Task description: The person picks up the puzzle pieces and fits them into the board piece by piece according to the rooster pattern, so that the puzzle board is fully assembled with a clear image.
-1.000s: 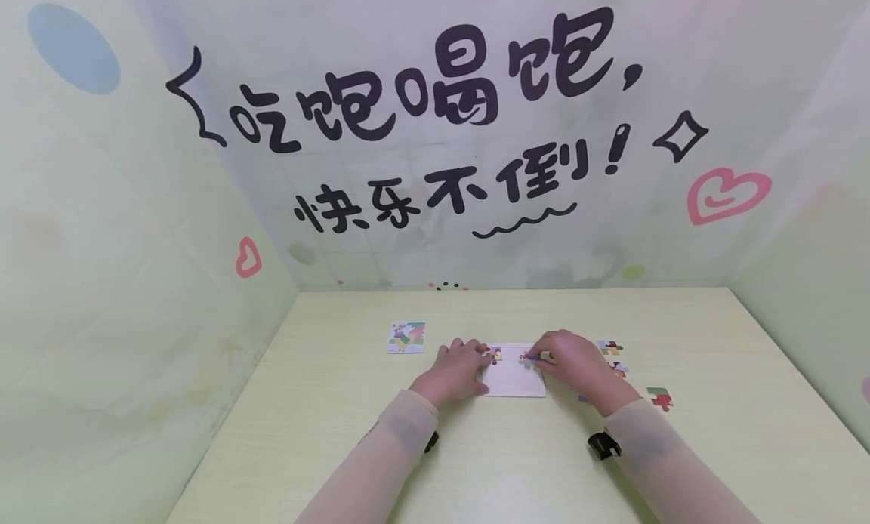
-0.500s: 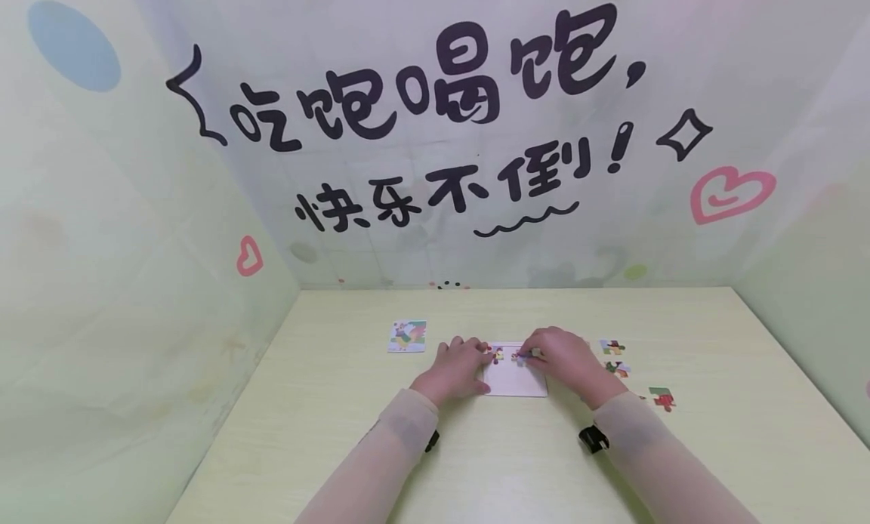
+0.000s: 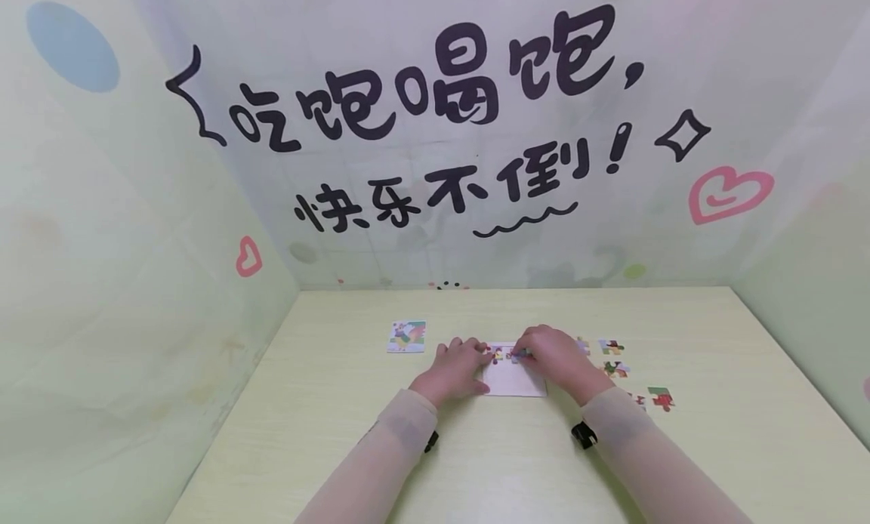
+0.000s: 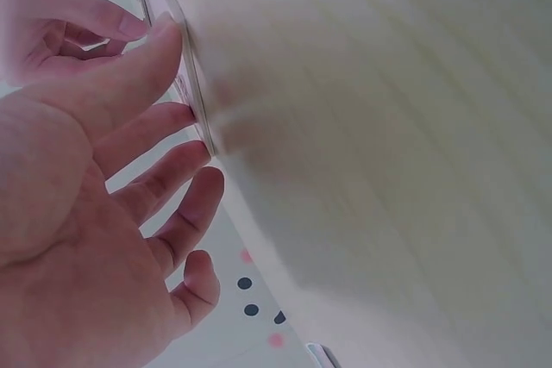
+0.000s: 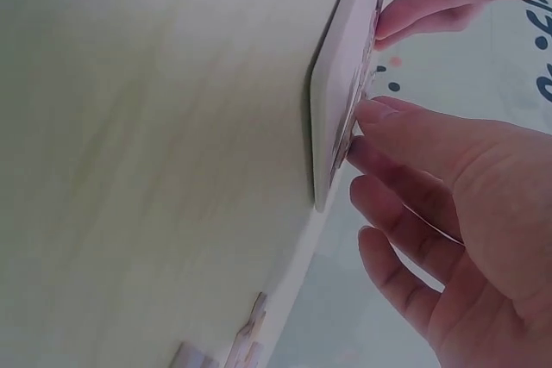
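Puzzle pc (image 3: 509,355) mostly hidden by R hand (image 3: 556,362), board (image 3: 513,380) 9 o'clock edge by L hand (image 3: 454,369), loose pc (image 3: 639,399) at board's 4 o'clock part-blocked by R sleeve (image 3: 652,445).

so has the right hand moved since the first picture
Yes: the right hand has shifted left across the white board, which stays put, toward the left hand.

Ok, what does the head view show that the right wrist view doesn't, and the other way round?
Only the head view shows the picture card left of the left hand, and the blue oval at upper left. Only the right wrist view shows the palm side of the right hand and the board nearly edge-on. Both show the hands, board, table, loose puzzle pieces and at least some of the black lettering.
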A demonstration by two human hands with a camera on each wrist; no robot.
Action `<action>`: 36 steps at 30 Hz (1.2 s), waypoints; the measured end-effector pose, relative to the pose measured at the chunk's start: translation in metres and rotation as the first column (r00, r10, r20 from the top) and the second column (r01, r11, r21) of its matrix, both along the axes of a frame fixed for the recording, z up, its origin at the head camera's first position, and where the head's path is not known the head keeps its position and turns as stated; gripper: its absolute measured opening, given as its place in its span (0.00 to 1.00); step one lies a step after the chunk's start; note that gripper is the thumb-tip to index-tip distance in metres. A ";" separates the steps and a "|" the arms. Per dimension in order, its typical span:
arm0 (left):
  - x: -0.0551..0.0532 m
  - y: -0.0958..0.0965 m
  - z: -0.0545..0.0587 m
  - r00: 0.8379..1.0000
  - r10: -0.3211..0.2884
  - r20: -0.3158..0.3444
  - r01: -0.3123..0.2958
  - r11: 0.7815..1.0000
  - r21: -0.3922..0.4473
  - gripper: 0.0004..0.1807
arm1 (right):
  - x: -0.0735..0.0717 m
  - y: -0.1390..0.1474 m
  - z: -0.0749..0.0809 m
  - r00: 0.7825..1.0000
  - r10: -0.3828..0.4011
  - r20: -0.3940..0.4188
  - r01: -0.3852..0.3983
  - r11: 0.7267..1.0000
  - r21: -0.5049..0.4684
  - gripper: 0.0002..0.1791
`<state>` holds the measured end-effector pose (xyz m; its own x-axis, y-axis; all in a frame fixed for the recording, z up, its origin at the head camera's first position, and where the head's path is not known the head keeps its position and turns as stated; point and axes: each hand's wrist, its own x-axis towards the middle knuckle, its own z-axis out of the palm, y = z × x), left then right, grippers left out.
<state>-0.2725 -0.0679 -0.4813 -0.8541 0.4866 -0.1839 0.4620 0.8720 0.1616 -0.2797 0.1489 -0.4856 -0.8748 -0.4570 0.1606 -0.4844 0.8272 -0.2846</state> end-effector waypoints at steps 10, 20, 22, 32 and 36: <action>0.000 0.002 0.002 1.000 -0.001 0.003 0.001 1.000 0.006 0.38 | -0.004 -0.003 0.002 0.999 -0.018 -0.028 0.018 1.000 0.006 0.08; 0.000 0.002 0.001 1.000 -0.001 0.001 0.001 1.000 0.006 0.36 | -0.007 -0.007 0.002 0.998 0.000 -0.063 0.001 1.000 0.013 0.07; 0.000 0.001 0.001 1.000 -0.002 0.003 0.002 1.000 0.005 0.36 | -0.008 -0.008 0.001 0.998 0.004 -0.060 -0.003 1.000 0.012 0.07; 0.000 0.000 -0.001 1.000 0.000 0.008 0.000 1.000 0.008 0.37 | -0.011 -0.011 -0.004 1.000 -0.001 -0.030 0.002 1.000 0.027 0.06; 0.000 0.000 -0.001 1.000 0.002 0.008 -0.002 1.000 0.005 0.37 | -0.011 -0.012 -0.004 0.999 -0.003 -0.039 0.005 0.999 0.049 0.06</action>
